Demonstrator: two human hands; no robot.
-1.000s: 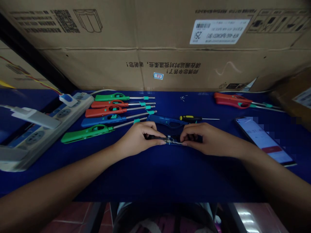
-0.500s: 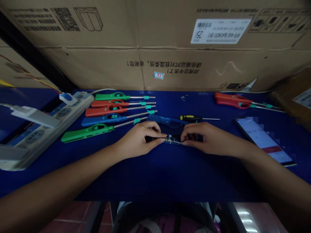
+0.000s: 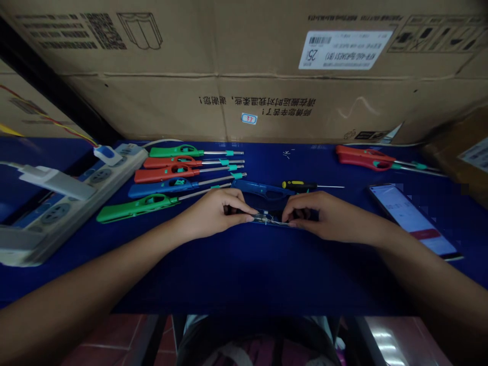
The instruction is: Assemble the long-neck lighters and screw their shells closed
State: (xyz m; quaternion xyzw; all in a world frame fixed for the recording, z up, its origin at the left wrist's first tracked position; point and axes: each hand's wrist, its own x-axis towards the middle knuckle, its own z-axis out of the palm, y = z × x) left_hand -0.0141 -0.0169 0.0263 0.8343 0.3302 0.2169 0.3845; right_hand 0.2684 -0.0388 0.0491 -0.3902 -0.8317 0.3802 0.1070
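Note:
Between my hands lies an opened blue lighter half (image 3: 269,219) with metal parts and thin wires showing inside. My left hand (image 3: 219,212) pinches its left end, thumb and forefinger closed on it. On the other end, my right hand (image 3: 318,213) has its fingertips pressed together at the wires; part of the lighter is hidden behind the fingers. Just beyond, a loose blue casing half (image 3: 263,189) rests on the table. Next to it is a screwdriver (image 3: 301,185) with a yellow and black handle, its shaft pointing right.
Several long-nosed lighters (image 3: 168,174) in green, red and blue lie in a row at the left. A power strip (image 3: 72,203) with plugs stands beyond them. Red lighters (image 3: 364,157) and a phone (image 3: 414,219) lie at the right. A large cardboard box (image 3: 229,76) forms the back; small white pins (image 3: 286,153) lie near it.
My left hand has shifted slightly left along the lighter half, so a little more of the inner metal parts shows. My right hand stays nearly in place.

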